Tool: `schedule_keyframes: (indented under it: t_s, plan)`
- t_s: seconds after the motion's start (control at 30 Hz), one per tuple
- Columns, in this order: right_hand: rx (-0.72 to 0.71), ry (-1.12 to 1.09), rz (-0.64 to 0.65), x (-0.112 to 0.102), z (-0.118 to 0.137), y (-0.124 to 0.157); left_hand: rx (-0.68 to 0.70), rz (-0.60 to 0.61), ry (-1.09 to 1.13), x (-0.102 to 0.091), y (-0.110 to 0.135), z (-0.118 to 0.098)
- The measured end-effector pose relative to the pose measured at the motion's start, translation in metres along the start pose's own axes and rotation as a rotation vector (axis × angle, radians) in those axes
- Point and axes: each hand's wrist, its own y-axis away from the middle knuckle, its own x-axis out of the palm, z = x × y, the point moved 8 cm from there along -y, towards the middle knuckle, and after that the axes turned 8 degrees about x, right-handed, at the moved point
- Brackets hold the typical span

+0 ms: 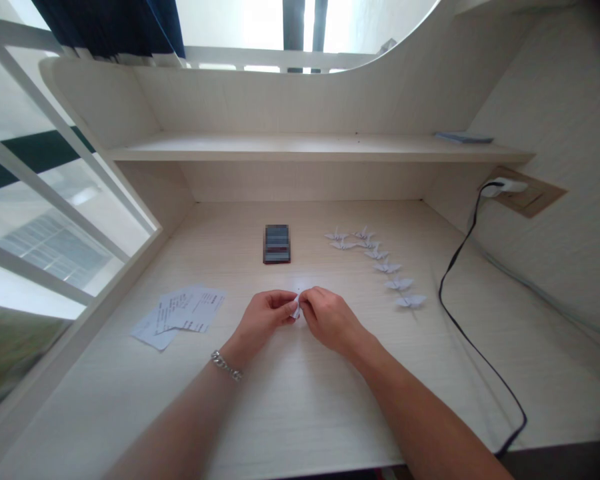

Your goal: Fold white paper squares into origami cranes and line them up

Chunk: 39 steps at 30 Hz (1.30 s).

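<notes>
Passed over printed paper slips [180,313] lying at the left of the desk [105,380]. Found left hand [263,315] and right hand [327,319] pinched fingertip to fingertip on a small white folded paper [296,308], held just above mid-desk. Probably best creased slowly, edges kept aligned (piece tiny, mostly hidden). Noted finished paper cranes [386,267] in a row, well right.

You are sitting at a built-in study desk [300,413] in what looks like a home, probably a bedroom nook. Pale wood-grain panels wrap round it, with a shelf [280,147] above and a window [260,23] with a dark curtain [110,23] behind. A wall socket [525,193] feeds a black cable [460,327], and a phone [277,244], paper slips [180,313] and paper cranes [386,267] lie about.
</notes>
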Motion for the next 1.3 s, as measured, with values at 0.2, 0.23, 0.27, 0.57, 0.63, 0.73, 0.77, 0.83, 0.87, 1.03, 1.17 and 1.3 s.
schedule_keyframes:
  t_s: [0.2, 0.23, 0.27, 0.57, 0.63, 0.73, 0.77, 0.83, 0.87, 1.03, 1.17, 1.3]
  plan:
    - [-0.038, 0.055, -0.068, -0.002, 0.005, 0.000, 0.053, -0.036, 0.047, -0.001, 0.000, -0.006]
    - [-0.046, 0.038, -0.078, -0.004, 0.006, 0.000, 0.066, -0.053, 0.044, -0.002, 0.000, -0.007]
    - [-0.055, 0.009, -0.087, -0.006, 0.007, 0.000, 0.079, -0.073, 0.041, -0.003, 0.000, -0.009]
    - [0.015, -0.406, -0.139, -0.015, -0.001, 0.001, 0.214, -0.190, 0.020, -0.009, 0.001, -0.022]
    - [0.102, -0.496, -0.141, -0.013, -0.007, 0.001, 0.255, -0.199, 0.014, -0.008, 0.001, -0.025]
    - [0.257, -0.649, -0.128, -0.007, -0.017, 0.001, 0.306, -0.213, 0.009, -0.008, 0.001, -0.029]
    - [0.295, -0.690, -0.118, -0.005, -0.019, 0.001, 0.317, -0.219, 0.004, -0.008, 0.002, -0.030]
    - [0.344, -0.744, -0.094, -0.002, -0.021, 0.001, 0.329, -0.224, -0.017, -0.008, 0.003, -0.032]
    - [0.356, -0.759, -0.084, -0.001, -0.021, 0.000, 0.332, -0.222, -0.031, -0.008, 0.003, -0.032]
    - [0.377, -0.807, -0.069, -0.002, -0.023, 0.000, 0.340, -0.192, -0.058, -0.007, 0.004, -0.032]
    - [0.378, -0.823, -0.065, 0.000, -0.024, 0.000, 0.344, -0.191, -0.065, -0.008, 0.004, -0.031]
    - [0.359, -0.805, -0.082, -0.001, -0.023, 0.001, 0.354, -0.191, -0.053, -0.008, 0.004, -0.032]
